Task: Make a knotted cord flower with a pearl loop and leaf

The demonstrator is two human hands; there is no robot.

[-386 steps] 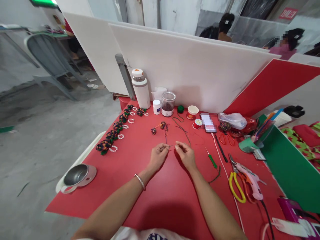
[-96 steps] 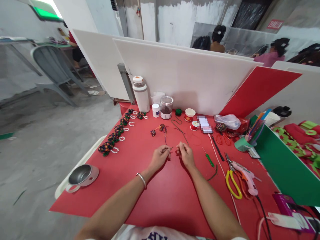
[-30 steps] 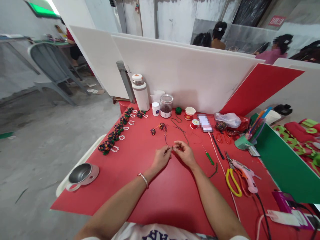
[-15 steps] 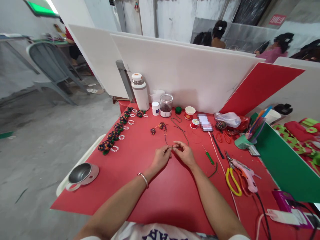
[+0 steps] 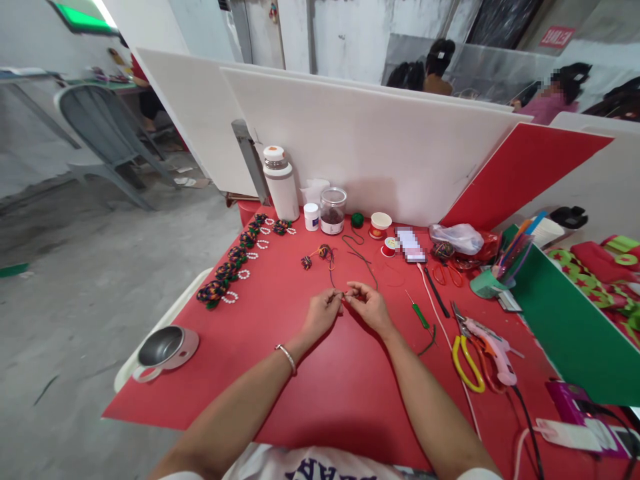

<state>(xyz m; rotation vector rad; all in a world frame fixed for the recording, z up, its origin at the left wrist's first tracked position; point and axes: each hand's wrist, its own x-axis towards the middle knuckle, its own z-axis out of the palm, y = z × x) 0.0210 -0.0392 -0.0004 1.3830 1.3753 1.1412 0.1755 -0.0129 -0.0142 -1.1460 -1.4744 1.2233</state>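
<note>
Both my hands rest on the red table [image 5: 320,400], fingertips nearly touching. My left hand [image 5: 320,313], with a silver bangle on its wrist, is pinched shut on the end of a thin dark cord [image 5: 332,277]. My right hand [image 5: 367,307] is pinched shut on the same cord end from the other side. The cord runs back to a small multicoloured knotted piece [image 5: 324,252] farther up the table. A second dark cord [image 5: 363,257] lies loose beside it.
A row of knotted rosettes with pearl rings [image 5: 233,263] lines the left side. A white flask [image 5: 281,183], jars [image 5: 333,211] and a cup [image 5: 381,225] stand at the back. A pink glue gun [image 5: 493,347], yellow scissors [image 5: 465,367] and a green-handled tool [image 5: 419,315] lie right. A steel pot [image 5: 163,347] sits left.
My hands have come together since three seconds ago, when they were a little apart; over the last second they have hardly moved.
</note>
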